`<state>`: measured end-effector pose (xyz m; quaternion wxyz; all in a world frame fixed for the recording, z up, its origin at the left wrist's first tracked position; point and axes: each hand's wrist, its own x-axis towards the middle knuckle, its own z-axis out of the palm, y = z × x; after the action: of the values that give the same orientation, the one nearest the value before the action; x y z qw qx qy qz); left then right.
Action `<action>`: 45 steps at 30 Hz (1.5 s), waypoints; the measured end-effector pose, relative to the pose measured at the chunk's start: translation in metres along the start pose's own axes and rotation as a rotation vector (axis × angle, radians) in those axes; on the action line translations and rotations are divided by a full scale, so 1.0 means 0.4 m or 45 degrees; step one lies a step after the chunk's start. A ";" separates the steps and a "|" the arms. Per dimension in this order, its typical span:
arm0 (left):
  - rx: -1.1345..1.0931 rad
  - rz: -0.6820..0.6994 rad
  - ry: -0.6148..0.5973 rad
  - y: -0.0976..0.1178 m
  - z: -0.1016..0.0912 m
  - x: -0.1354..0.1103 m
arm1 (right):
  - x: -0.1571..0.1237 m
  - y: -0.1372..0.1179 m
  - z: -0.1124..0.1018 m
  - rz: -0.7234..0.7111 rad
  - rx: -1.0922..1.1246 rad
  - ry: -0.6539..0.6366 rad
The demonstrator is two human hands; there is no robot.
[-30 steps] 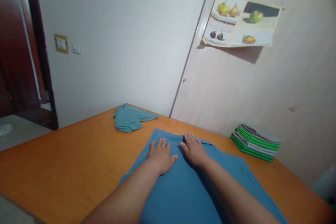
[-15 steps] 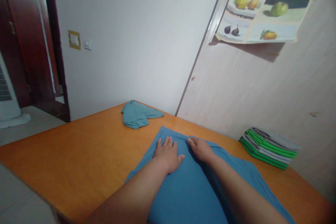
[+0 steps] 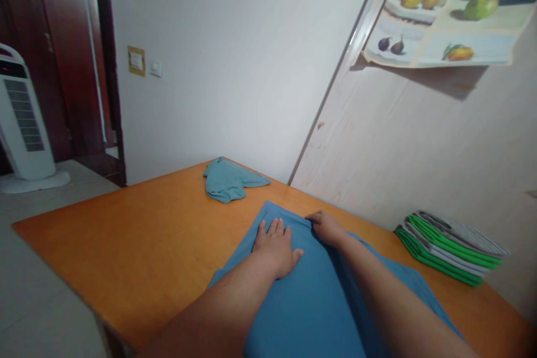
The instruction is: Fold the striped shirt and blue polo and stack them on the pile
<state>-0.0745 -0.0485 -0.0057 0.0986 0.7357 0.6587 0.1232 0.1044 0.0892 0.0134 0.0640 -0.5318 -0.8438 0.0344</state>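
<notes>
A large blue cloth (image 3: 302, 307) lies spread over the near part of the wooden table, running out of view at the bottom. My left hand (image 3: 277, 249) rests flat on it with fingers spread, close to the cloth's far left corner. To its right, my right hand (image 3: 329, 228) has its fingers closed on the far edge of the same cloth. A raised fold runs from there towards me, partly hidden under my right forearm. Whether the blue cloth is a garment, I cannot tell.
A crumpled teal cloth (image 3: 230, 180) lies at the table's (image 3: 138, 235) far corner. Folded green and grey cloths (image 3: 451, 246) are stacked at the right by the wall. A white tower fan (image 3: 27, 123) stands on the floor at left. A fruit picture sheet (image 3: 444, 22) hangs on the wall.
My view has turned a little left, bringing more of the fan and the table's left corner into sight. Both hands keep about the same places on the blue cloth; the right fingers have shifted slightly.
</notes>
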 end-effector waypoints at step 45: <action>0.126 -0.130 -0.026 0.003 -0.025 -0.011 | -0.182 0.119 0.046 0.581 -0.050 0.106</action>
<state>-0.0768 -0.0530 0.0040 0.0748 0.7062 0.6997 0.0778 0.1753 0.0441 -0.0162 0.0790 -0.7109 -0.6988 0.0096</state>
